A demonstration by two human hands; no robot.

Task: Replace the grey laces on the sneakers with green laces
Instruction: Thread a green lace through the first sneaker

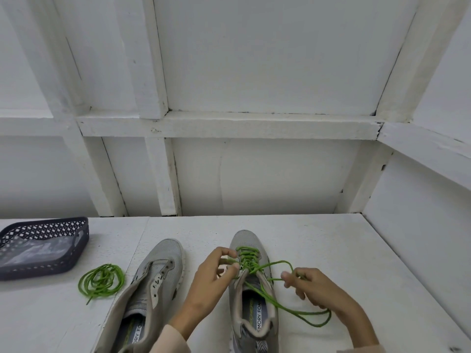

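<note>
The left hand [212,275] pinched a bright green cord lace [248,260] over the grey mesh sneaker [243,240]. The right hand [316,289], just beside, pinched its loose strand.

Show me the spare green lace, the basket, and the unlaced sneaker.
spare green lace [102,280], head view, coil's middle.
basket [35,271], head view, near wall.
unlaced sneaker [163,253], head view, toe mesh.

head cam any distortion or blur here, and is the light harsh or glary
Head view: wide-angle distortion splays the white wall beams outward toward the edges. The light is soft and even, with only a faint shadow by the basket and no glare. The left hand and right hand, both pinching the green lace, look slightly soft.
</note>
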